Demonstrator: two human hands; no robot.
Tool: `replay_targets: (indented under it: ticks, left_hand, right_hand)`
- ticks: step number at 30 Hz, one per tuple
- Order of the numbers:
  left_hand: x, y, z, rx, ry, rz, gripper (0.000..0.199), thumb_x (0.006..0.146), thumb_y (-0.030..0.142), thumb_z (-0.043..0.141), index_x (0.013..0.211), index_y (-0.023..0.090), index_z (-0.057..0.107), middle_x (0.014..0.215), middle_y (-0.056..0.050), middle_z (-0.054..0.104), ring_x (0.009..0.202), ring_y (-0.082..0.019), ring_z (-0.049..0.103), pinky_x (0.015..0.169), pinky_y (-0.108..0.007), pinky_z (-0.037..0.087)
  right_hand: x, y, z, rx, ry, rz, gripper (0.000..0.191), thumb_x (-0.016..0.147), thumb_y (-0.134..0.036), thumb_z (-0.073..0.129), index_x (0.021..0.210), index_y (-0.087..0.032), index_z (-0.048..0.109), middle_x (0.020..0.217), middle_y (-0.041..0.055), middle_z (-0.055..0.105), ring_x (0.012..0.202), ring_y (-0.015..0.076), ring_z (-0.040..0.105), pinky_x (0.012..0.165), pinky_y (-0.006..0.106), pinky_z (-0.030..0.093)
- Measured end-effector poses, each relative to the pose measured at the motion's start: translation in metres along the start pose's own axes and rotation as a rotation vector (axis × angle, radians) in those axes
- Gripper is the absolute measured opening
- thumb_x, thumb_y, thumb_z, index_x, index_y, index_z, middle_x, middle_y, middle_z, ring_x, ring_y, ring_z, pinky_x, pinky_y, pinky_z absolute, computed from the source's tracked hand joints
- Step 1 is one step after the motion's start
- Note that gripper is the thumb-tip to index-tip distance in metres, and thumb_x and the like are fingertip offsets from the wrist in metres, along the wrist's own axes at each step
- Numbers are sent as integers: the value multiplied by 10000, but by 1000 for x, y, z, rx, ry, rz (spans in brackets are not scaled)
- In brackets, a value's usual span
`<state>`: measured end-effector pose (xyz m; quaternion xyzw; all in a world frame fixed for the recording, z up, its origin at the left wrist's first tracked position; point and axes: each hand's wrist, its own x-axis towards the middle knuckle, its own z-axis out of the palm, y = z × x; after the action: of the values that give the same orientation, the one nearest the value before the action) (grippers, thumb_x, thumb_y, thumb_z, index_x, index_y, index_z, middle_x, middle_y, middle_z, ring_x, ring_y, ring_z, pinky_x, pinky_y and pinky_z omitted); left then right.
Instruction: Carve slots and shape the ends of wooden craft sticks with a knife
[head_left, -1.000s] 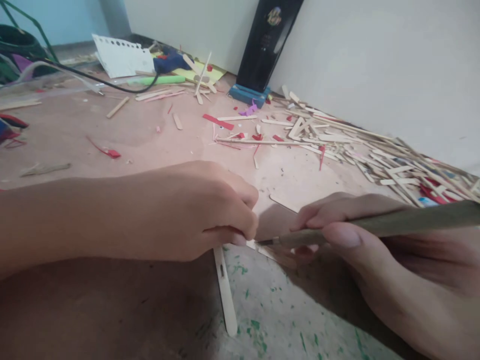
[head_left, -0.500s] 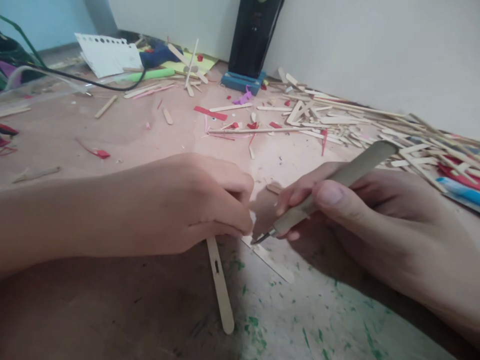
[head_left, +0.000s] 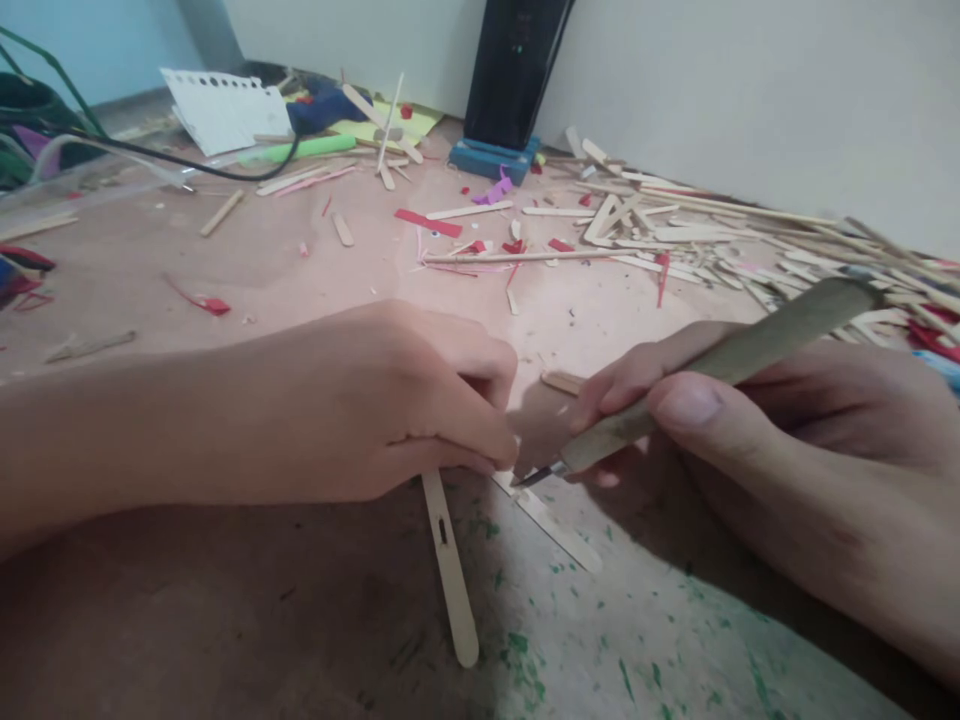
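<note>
My right hand is closed round the thick, pale handle of a craft knife, its short metal blade pointing down to the left. The blade tip touches or hovers just over a thin craft stick lying slanted on the table. My left hand is closed, fingertips pinched down on the upper end of that stick, which they hide. From beneath the left hand a second craft stick sticks out towards me, with a narrow dark slot cut in it.
Loose sticks and offcuts are heaped along the wall at the right. Red scraps, a green tube, torn notebook paper and a black device on a blue base stand or lie behind. Green paint flecks mark the tabletop.
The whole view has shifted a little, so things sit slightly further right. The knife's handle has swung right and lies slightly flatter, while its tip stays at the stick. My left hand keeps its grip.
</note>
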<state>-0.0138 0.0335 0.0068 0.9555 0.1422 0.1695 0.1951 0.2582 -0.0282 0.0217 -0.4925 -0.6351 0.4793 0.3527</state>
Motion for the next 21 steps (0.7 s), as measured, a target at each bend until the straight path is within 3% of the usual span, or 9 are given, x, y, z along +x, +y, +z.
replay_targets:
  ticks: [3, 11, 18, 21]
  left_hand:
    - [0, 0, 0, -11, 25, 18, 393, 1171, 179, 578, 871, 251, 822, 1008, 20, 773, 834, -115, 696, 755, -263, 475]
    - [1, 0, 0, -15, 19, 17, 345, 1124, 138, 631, 852, 244, 814, 976, 20, 749, 806, -110, 662, 730, -271, 451]
    - [1, -2, 2, -10, 19, 14, 317, 1129, 157, 636, 891, 248, 825, 1001, 18, 761, 835, -114, 680, 750, -267, 450]
    - [3, -2, 2, -12, 4, 2, 334, 1130, 143, 622, 884, 246, 823, 997, 22, 760, 828, -112, 679, 750, -272, 447]
  right_hand:
    - [1, -2, 0, -5, -3, -26, 292, 981, -608, 906, 871, -339, 929, 765, 12, 840, 620, 124, 764, 552, 128, 600]
    - [5, -2, 0, -131, 60, -26, 401, 884, -707, 944, 741, -335, 908, 673, 38, 801, 486, 146, 708, 410, 144, 517]
    - [-9, 11, -2, -69, 185, -2, 302, 946, -642, 913, 877, -348, 922, 789, 28, 844, 589, 233, 804, 489, 257, 644]
    - [-9, 9, -2, -73, 165, -22, 268, 954, -621, 914, 872, -366, 923, 801, 10, 851, 612, 225, 815, 527, 256, 668]
